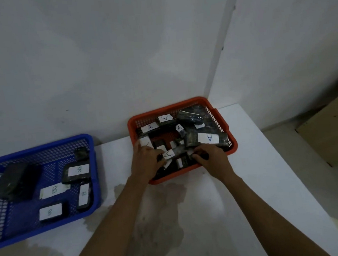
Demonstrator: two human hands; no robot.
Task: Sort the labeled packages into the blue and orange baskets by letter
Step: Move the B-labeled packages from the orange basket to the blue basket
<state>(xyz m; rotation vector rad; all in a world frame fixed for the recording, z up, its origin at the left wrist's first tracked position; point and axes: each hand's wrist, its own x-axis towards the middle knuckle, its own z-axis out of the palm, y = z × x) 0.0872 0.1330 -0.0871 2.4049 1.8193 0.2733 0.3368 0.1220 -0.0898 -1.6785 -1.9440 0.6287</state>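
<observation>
An orange basket (222, 121) stands against the wall at the table's back, holding several dark packages with white labels marked A, such as one package (208, 138) at its right. Both my hands reach into its near side. My left hand (147, 161) is closed around a package labelled A (169, 154). My right hand (212, 158) grips dark packages beside it; what lies under its fingers is hidden. A blue basket (94, 174) at the left holds several dark packages with B labels, for example one package (76, 171).
The white table (257, 161) carries brownish stains in front of me. Its right edge drops to the floor, where a brown cardboard box (330, 133) sits. White walls meet in a corner behind the orange basket.
</observation>
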